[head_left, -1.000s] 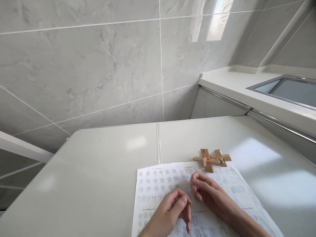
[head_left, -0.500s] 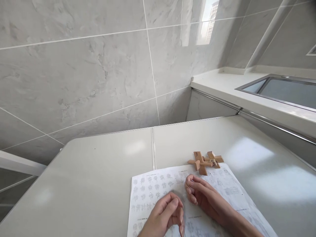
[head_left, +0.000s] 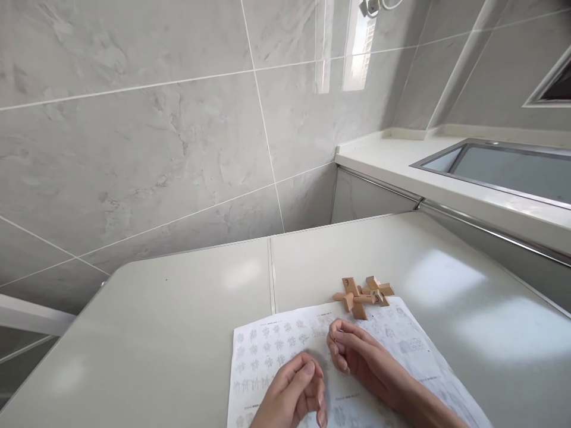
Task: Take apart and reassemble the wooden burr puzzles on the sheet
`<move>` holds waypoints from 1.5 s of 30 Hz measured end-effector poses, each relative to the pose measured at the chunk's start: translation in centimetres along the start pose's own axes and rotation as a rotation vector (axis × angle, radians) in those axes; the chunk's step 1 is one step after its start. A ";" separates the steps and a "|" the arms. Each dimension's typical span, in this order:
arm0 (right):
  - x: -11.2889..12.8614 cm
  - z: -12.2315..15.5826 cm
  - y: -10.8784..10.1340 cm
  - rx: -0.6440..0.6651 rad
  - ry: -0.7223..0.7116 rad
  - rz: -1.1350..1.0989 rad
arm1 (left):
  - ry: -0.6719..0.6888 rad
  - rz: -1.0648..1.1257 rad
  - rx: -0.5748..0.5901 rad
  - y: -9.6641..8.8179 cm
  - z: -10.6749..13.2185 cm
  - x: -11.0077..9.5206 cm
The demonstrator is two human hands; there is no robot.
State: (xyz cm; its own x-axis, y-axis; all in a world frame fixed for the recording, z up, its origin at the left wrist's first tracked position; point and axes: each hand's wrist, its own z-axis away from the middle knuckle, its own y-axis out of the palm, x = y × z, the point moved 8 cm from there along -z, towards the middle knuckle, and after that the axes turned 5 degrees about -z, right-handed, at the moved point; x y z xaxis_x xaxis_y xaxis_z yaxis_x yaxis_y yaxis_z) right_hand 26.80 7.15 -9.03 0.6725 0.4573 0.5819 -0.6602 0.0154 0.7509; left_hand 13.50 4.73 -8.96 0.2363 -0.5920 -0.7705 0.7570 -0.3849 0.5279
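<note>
Both of my hands rest over a printed sheet of paper lying on the table. My left hand is loosely curled with a hollow palm, its thumb lying near the index finger; nothing shows in it. To its right, my right hand is also half curled, its thumb near the bent fingers, and no object is visible inside. The two hands are apart. Just beyond my right hand, interlocking wooden puzzle pieces lie across the paper's far edge, some with dark marks. Small drawings of puzzle shapes cover the sheet.
The pale table has a seam across its top. A grey marbled tile wall rises behind it. At the right, a white counter with a sink stands higher than the table.
The whole view has shifted slightly, with the wall and table sitting lower and a little further left. My hands and the wooden pieces keep nearly the same places on the paper.
</note>
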 end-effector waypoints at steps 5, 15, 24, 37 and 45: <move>0.1 0.0 0.0 -0.008 0.005 0.006 | -0.004 0.006 0.013 0.1 0.0 0.0; -0.1 -0.1 0.0 -0.002 0.010 -0.003 | 0.005 0.009 0.015 -0.3 -0.3 0.4; -0.3 -0.1 -0.1 0.002 0.008 -0.024 | -0.003 0.002 0.009 -0.5 -0.3 0.7; -0.7 -0.1 -0.7 -0.002 0.025 -0.050 | -0.003 0.004 0.018 -0.3 -0.2 0.6; -0.8 -0.2 -0.8 0.003 0.022 -0.045 | 0.003 0.015 0.033 -0.3 -0.2 0.7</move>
State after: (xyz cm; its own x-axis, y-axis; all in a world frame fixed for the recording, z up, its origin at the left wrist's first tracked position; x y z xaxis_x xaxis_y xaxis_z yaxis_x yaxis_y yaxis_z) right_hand 26.71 6.91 -10.15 0.6939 0.4754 0.5407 -0.6286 0.0337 0.7770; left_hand 13.57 4.59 -9.79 0.2499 -0.5956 -0.7634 0.7330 -0.3988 0.5511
